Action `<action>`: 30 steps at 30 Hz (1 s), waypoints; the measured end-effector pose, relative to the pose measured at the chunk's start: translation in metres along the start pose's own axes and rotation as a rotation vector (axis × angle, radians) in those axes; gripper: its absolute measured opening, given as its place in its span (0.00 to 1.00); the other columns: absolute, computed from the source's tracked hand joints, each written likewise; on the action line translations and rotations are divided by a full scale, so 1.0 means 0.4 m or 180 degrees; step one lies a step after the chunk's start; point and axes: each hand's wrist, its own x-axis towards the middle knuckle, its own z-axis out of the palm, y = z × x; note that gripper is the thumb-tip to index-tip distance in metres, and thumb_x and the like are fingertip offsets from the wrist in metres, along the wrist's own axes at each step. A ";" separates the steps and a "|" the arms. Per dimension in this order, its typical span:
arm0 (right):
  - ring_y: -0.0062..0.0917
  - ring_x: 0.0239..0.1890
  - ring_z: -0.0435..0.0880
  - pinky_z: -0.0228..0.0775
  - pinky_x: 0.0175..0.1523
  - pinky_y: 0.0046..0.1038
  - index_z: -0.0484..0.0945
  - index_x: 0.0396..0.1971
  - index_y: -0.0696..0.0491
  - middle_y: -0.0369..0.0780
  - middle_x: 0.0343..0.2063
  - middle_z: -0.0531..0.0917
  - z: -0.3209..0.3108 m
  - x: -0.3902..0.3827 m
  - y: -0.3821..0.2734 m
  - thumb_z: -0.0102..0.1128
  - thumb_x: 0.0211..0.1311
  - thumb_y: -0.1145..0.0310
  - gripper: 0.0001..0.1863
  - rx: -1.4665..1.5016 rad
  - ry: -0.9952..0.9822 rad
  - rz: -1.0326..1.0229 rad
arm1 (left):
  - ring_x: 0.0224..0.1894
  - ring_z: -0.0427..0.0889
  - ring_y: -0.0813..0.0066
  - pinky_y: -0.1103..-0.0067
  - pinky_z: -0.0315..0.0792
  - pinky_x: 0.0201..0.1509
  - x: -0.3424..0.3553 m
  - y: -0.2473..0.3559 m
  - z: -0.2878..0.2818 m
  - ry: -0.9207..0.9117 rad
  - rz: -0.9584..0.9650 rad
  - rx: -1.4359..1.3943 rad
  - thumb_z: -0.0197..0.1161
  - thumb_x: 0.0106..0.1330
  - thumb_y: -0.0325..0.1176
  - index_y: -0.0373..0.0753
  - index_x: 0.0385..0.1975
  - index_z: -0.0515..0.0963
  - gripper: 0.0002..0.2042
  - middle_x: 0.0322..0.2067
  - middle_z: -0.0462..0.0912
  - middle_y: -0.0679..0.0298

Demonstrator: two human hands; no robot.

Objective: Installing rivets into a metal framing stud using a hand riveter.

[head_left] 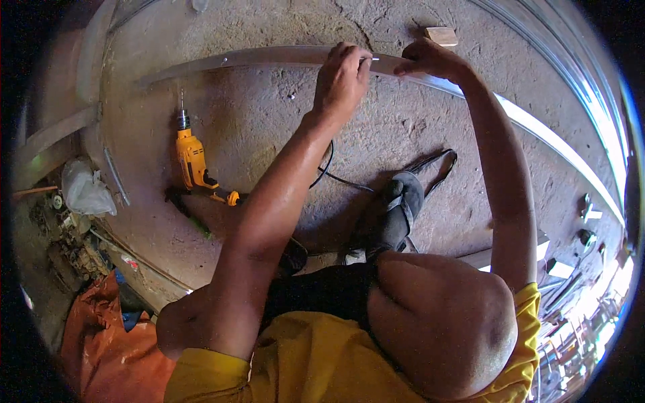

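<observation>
Silvery, long metal strip (pixel 269 56) arches through twelve o'clock; my bare left hand's (pixel 344 75) fingers pinch a slim, pale stick (pixel 373 59) against it, while my bare right hand (pixel 435 63) pinches its edge, seemingly for steadiness.

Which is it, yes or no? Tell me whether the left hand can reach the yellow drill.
Probably yes: the yellow drill lies left of the left hand with nothing visible between, though that hand is at the metal strip.
</observation>
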 end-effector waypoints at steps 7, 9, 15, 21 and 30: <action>0.38 0.33 0.81 0.72 0.34 0.37 0.72 0.39 0.54 0.45 0.31 0.80 0.056 -0.077 -0.091 0.65 0.41 0.42 0.33 -0.1290 0.1317 0.0730 | 0.35 0.75 0.54 0.67 0.69 0.38 -0.002 -0.050 0.018 -0.0187 -0.0504 -0.0380 0.56 0.57 0.28 0.37 0.31 0.71 0.04 0.30 0.75 0.55; 0.38 0.30 0.80 0.71 0.33 0.37 0.71 0.32 0.54 0.44 0.27 0.79 0.105 -0.087 -0.082 0.64 0.42 0.42 0.30 -0.1731 0.1536 0.0858 | 0.36 0.75 0.54 0.68 0.69 0.38 -0.005 -0.058 0.023 -0.0164 -0.0471 -0.0396 0.56 0.57 0.27 0.37 0.32 0.71 0.04 0.30 0.76 0.55; 0.36 0.24 0.78 0.70 0.30 0.34 0.70 0.26 0.54 0.41 0.21 0.76 0.120 -0.085 -0.069 0.60 0.49 0.46 0.23 -0.1600 0.1652 0.0694 | 0.39 0.77 0.60 0.74 0.69 0.44 -0.012 -0.032 -0.012 -0.0178 -0.0329 -0.0332 0.57 0.58 0.26 0.35 0.33 0.73 0.05 0.33 0.77 0.58; 0.33 0.24 0.78 0.71 0.28 0.32 0.70 0.25 0.54 0.40 0.20 0.76 0.111 -0.080 -0.065 0.60 0.50 0.48 0.22 -0.1639 0.1468 0.0661 | 0.37 0.77 0.59 0.74 0.70 0.42 0.008 -0.023 -0.008 -0.0304 0.0066 -0.0112 0.59 0.56 0.25 0.35 0.30 0.74 0.04 0.32 0.77 0.58; 0.33 0.26 0.80 0.72 0.28 0.32 0.70 0.25 0.55 0.39 0.22 0.76 0.111 -0.086 -0.056 0.60 0.49 0.47 0.23 -0.1793 0.1714 0.0428 | 0.31 0.77 0.59 0.72 0.70 0.33 0.060 0.006 -0.011 -0.0999 0.0097 0.0321 0.59 0.56 0.27 0.36 0.29 0.76 0.04 0.28 0.75 0.57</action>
